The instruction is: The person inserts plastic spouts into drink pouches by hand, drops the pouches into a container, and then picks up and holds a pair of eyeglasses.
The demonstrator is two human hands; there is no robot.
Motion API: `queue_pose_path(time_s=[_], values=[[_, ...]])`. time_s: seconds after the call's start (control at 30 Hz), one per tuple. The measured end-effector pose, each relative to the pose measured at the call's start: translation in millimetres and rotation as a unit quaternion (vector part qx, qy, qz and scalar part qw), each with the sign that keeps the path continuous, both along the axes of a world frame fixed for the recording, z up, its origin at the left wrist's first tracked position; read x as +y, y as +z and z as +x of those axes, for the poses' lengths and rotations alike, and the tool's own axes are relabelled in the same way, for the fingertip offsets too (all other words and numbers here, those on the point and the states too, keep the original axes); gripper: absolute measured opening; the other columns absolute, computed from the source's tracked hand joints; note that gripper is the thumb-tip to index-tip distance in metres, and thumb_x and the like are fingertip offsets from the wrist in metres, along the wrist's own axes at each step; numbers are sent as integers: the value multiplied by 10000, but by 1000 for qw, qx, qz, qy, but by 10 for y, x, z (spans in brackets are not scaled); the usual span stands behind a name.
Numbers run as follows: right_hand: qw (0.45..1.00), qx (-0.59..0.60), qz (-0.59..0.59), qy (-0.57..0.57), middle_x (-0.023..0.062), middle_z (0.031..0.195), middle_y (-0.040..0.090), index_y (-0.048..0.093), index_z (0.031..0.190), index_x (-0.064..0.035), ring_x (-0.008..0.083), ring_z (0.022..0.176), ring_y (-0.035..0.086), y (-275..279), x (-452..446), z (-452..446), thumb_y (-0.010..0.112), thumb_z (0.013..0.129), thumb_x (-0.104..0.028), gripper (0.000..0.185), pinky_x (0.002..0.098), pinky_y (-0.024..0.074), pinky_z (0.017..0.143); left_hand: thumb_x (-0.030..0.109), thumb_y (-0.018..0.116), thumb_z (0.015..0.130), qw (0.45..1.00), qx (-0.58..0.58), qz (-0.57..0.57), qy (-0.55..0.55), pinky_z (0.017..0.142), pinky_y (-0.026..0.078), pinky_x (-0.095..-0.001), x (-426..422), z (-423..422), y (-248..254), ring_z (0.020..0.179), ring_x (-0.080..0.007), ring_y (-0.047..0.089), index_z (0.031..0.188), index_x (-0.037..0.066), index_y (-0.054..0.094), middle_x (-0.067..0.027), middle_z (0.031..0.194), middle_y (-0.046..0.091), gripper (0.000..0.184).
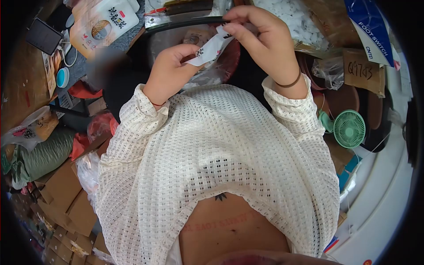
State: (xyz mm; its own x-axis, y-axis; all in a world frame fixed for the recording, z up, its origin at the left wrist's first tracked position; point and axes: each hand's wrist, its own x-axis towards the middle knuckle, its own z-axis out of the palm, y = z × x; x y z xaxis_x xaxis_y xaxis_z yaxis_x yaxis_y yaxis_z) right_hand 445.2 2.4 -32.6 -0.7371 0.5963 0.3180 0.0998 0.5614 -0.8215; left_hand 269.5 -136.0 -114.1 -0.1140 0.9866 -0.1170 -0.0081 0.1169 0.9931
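Between my two hands is a small white sachet (210,51) with dark printed characters and a bit of red. My left hand (170,70) pinches its lower left end between thumb and fingers. At the upper right end, the thumb and index finger of my right hand (268,44) close on it. Directly beneath lies a container lined with clear plastic (205,79), with a dark rim and reddish side; its contents are partly hidden by my hands and the sachet.
Many small white pieces (285,20) fill a tray at the upper right. A printed pouch (104,26) and a phone (44,37) lie at the upper left. Rightward are a green fan (349,128), a marked cardboard box (363,70) and a blue-white FOOT SWITCH box (371,33).
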Motion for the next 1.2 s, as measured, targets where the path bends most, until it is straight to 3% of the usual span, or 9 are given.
queue_pose_path(time_s=[0.13, 0.27, 0.5, 0.73, 0.83, 0.97, 1.07, 1.17, 1.2], values=[[974, -53, 217, 45, 84, 879, 652, 706, 1030, -26, 223, 772, 640, -2, 129, 0, 643, 969, -110, 121, 311, 503, 697, 164, 643, 1008, 989, -125, -64, -39, 855, 536, -249, -8, 98, 146, 953, -90, 656, 1230, -37, 641, -53, 1125, 706, 299], [981, -49, 171, 82, 37, 877, 654, 694, 1054, -35, 161, 738, 607, 17, 151, -3, 622, 995, -122, 127, 271, 476, 650, 174, 621, 1014, 965, -241, -85, -62, 927, 538, -292, 1, 183, 157, 1018, -131, 678, 1255, -41, 628, -89, 1188, 704, 323], [949, 89, -295, 61, -3, 966, 583, 576, 1187, -18, 50, 781, 498, -166, 581, 477, 577, 983, -32, 205, 193, 384, 676, 70, 625, 960, 968, -245, -41, -29, 903, 589, -355, 355, -239, -2, 1008, -216, 720, 1280, -80, 587, -185, 1216, 694, 356], [982, 69, -168, -51, 74, 1085, 638, 551, 1233, 15, 130, 908, 609, -192, 460, 402, 529, 1010, -28, 228, 257, 490, 742, 99, 665, 952, 958, -283, -25, 29, 915, 573, -364, 547, -476, 3, 1021, -236, 698, 1325, -46, 536, -163, 1155, 695, 420], [983, 42, -152, -99, 54, 1116, 637, 558, 1253, -4, 135, 934, 613, -153, 470, 510, 521, 1030, -48, 230, 244, 496, 811, 150, 687, 955, 950, 159, 62, 263, 874, 556, -379, 344, -650, 18, 989, -256, 681, 1404, -3, 442, -173, 1192, 657, 534], [968, -48, 182, -166, 93, 1041, 662, 608, 1252, -41, 181, 861, 630, -229, 818, 595, 605, 1004, -122, 260, 291, 508, 747, 126, 708, 895, 587, 729, 130, 328, 977, 454, -478, 52, -1042, 26, 1199, -388, 567, 1413, 46, 464, -230, 1373, 527, 579], [920, -173, 303, -180, 150, 931, 656, 659, 1181, -71, 284, 845, 650, -218, 910, 454, 705, 923, -166, 279, 370, 507, 729, 21, 641, 850, 639, 746, 117, 150, 986, 464, -482, -241, -993, -169, 1208, -396, 581, 1336, 47, 581, -176, 1335, 599, 490], [915, -164, 337, -147, 207, 870, 661, 657, 1050, -21, 420, 825, 644, -74, 712, 235, 706, 857, -74, 206, 461, 507, 715, -73, 565, 829, 794, 545, 129, 236, 899, 513, -408, -309, -917, -70, 1113, -417, 627, 1303, 29, 599, -184, 1205, 663, 487], [917, -171, 323, -156, 236, 873, 645, 629, 1053, -25, 448, 861, 631, -102, 716, 232, 719, 808, -59, 263, 491, 495, 731, -68, 573, 878, 812, 498, 139, 270, 806, 527, -308, -285, -918, -69, 963, -308, 700, 1250, 7, 623, -137, 1046, 723, 383]])
